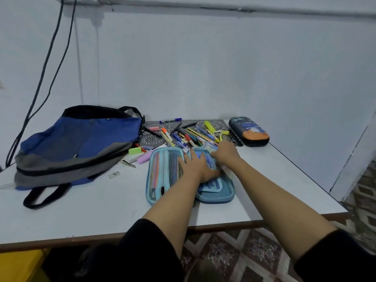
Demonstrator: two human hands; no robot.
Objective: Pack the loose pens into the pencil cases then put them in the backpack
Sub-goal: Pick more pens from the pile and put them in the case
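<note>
1. Light blue pencil case (168, 176) lies opened flat on the white counter (81, 210), near the front edge and roughly in the middle.
2. Its left half has a mesh pocket, and we see a few pens behind the mesh. Its right half is mostly covered by the hands.
3. Left grip (196, 164): released, with fingers spread and the palm pressing flat on the right half of the open case.
4. Right grip (225, 153): at the far edge of the same half, just beside the left one, with the back of the hand toward us. The fingers are curled down and hidden, so we cannot tell if it grasps anything.
5. Loose pens (189, 135) sit in a jumbled pile just behind the open case, mostly on a grey patterned mat (150, 137). The pile is mixed colours and includes a yellow highlighter (209, 126).
6. One blue pen (170, 120) lies apart at the back edge of the mat.
7. A green eraser (135, 151) and a purple marker (144, 157) lie off the mat, between the backpack and the open case.
8. Blue and grey backpack (77, 143) lies on its side at the left of the counter, well apart from the hands.
9. Dark pencil case (249, 131) with an orange print sits closed at the back right, near the counter's edge.
10. Black cables (46, 68) hang down the wall on the left.
</note>
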